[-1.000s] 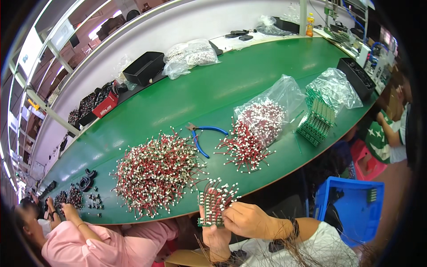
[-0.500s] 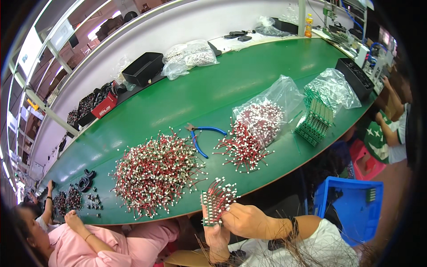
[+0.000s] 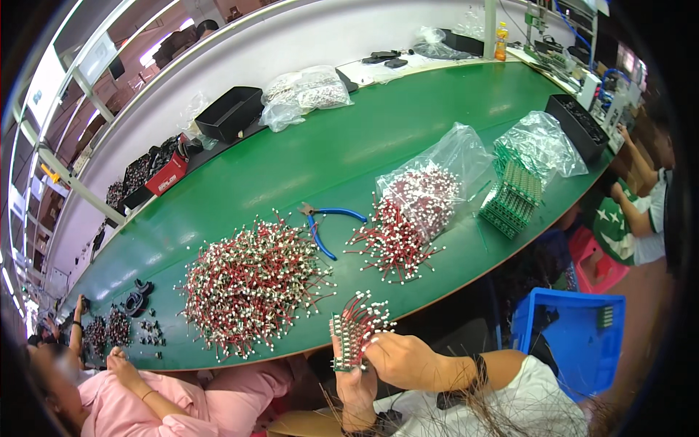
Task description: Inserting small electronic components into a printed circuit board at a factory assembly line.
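Note:
My left hand point(image 3: 357, 392) grips a green circuit board panel point(image 3: 345, 344) at its near edge, just off the front of the table. Rows of red wires with white connectors point(image 3: 373, 315) stick out from the panel's right side. My right hand point(image 3: 405, 361) is closed in a pinch at the lower right of these wires; its fingertips hide what exactly lies between them. Beyond my hands, a large heap of red wires with white ends point(image 3: 251, 288) lies on the table. A smaller pile of similar wires point(image 3: 399, 244) spills from a clear plastic bag point(image 3: 470, 149).
Blue-handled cutters point(image 3: 320, 224) lie between the two piles on the green table point(image 3: 291, 171). Stacked green panels point(image 3: 513, 197) stand at the right, near a black bin point(image 3: 579, 127). A blue crate point(image 3: 564, 295) is below the table edge. Pink-sleeved co-worker point(image 3: 153, 393) sits at left.
The whole view has shifted slightly. My left hand still holds the panel, and my right fingers remain at its wires with barely any movement.

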`<state>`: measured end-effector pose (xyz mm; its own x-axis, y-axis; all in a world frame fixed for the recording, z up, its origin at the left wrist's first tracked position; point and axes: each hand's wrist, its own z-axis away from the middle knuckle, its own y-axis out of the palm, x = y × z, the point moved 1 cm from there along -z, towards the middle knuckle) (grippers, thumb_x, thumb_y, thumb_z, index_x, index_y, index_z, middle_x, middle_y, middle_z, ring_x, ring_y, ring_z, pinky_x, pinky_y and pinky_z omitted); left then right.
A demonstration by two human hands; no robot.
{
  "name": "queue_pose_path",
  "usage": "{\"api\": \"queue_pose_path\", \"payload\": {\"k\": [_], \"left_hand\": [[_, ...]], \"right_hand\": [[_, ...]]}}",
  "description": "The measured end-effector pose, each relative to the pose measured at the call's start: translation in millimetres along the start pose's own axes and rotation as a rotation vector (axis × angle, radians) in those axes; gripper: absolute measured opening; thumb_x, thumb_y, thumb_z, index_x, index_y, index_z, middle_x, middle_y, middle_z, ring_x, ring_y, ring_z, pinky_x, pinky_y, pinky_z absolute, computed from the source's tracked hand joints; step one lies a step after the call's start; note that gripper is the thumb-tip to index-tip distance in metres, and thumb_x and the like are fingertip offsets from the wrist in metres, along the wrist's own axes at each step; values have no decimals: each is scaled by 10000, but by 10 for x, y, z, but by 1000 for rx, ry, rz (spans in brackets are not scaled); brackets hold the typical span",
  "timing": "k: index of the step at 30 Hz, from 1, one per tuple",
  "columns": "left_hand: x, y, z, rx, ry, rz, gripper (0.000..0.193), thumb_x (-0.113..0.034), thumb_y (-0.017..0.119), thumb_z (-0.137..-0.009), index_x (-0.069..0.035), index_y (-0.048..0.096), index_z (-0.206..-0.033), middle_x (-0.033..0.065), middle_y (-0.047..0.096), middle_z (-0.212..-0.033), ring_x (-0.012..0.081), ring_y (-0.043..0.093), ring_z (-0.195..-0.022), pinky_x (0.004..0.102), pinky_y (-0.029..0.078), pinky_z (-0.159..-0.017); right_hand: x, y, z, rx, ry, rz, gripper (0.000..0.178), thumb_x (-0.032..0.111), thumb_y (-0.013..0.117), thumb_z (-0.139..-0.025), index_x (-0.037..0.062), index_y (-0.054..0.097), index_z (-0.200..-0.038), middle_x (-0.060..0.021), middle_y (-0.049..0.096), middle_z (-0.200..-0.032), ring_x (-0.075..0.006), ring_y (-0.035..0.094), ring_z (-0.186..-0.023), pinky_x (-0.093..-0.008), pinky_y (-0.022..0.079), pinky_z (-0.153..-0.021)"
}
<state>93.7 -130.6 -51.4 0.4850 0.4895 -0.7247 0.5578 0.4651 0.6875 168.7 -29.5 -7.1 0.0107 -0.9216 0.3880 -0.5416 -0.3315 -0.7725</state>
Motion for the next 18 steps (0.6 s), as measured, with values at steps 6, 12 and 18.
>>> {"api": "queue_pose_path", "payload": {"k": [6, 12, 18], "left_hand": [[20, -48, -22, -15, -6, 107, 728, -228, 487, -807, -3, 319, -1478, 166, 525, -1344, 283, 524, -1206, 417, 382, -1068], [1, -224, -88, -111, 53, 350, 659, -237, 488, -806, 7, 417, -1414, 184, 533, -1367, 320, 522, -1248, 461, 398, -1063], [-46, -261, -103, -117, 105, 343, 664, -204, 478, -811, -5, 402, -1440, 178, 496, -1423, 329, 472, -1314, 497, 322, -1128]], "right_hand": [[-7, 16, -1, -47, -23, 25, 144, 118, 612, -734, 42, 517, -811, -65, 518, -738, -198, 583, -666, -286, 480, -537], [-267, -422, -148, -231, 55, -10, 148, 88, 707, -774, 63, 628, -897, -54, 563, -736, -219, 588, -654, -331, 484, -544], [-1076, -515, -356, -452, 377, 48, 245, 91, 745, -770, 40, 661, -995, -126, 626, -877, -336, 616, -770, -394, 507, -681]]}}
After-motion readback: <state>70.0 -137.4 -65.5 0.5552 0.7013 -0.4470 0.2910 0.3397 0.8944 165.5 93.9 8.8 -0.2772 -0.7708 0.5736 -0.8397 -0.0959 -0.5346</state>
